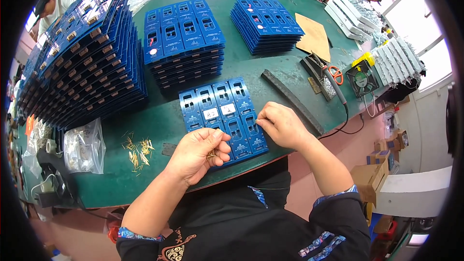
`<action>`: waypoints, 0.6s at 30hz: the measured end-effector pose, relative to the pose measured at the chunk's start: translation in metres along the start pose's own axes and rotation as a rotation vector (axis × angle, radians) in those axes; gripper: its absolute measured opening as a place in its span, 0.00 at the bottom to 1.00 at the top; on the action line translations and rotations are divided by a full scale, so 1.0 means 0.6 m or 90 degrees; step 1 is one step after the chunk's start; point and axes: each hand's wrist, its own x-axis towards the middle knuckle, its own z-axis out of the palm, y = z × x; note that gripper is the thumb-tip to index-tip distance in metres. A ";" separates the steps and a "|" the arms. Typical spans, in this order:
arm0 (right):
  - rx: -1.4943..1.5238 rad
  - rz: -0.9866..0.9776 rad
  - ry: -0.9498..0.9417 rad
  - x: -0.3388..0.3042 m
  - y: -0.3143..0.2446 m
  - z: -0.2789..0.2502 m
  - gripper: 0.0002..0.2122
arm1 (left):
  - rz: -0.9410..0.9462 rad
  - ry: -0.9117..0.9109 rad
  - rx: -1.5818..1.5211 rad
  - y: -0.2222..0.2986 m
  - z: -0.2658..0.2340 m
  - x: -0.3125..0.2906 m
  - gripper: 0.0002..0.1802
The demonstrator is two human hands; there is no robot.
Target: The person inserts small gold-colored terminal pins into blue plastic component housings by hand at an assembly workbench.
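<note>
While my left hand (pixel 197 153) curls around a few brass-coloured pins (pixel 211 155), my right hand (pixel 282 124) bends over the right-hand column of the blue panel (pixel 238 121), thumb and fingertips drawn together; whether they grip anything, I cannot tell. That panel lies flat on the green table (pixel 113 186) right before me, partly covered by my left hand, with two white labels (pixel 228 109) near its middle. To my left lie a scattered pin pile (pixel 140 154) and a clear plastic bag (pixel 87 147). A black bar (pixel 292 101) rests just beyond my right hand.
</note>
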 end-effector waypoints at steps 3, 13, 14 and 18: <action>-0.029 0.006 -0.024 0.002 -0.006 -0.005 0.04 | 0.009 0.012 -0.013 -0.001 0.000 0.000 0.11; -0.159 -0.041 -0.049 0.009 -0.025 -0.013 0.04 | 0.017 0.022 -0.008 0.000 0.000 0.001 0.11; -0.182 -0.049 -0.050 0.009 -0.026 -0.012 0.05 | 0.017 0.020 -0.010 0.000 0.000 0.001 0.10; -0.198 -0.081 -0.043 0.014 -0.030 -0.011 0.06 | 0.015 0.022 -0.008 0.000 0.002 0.002 0.10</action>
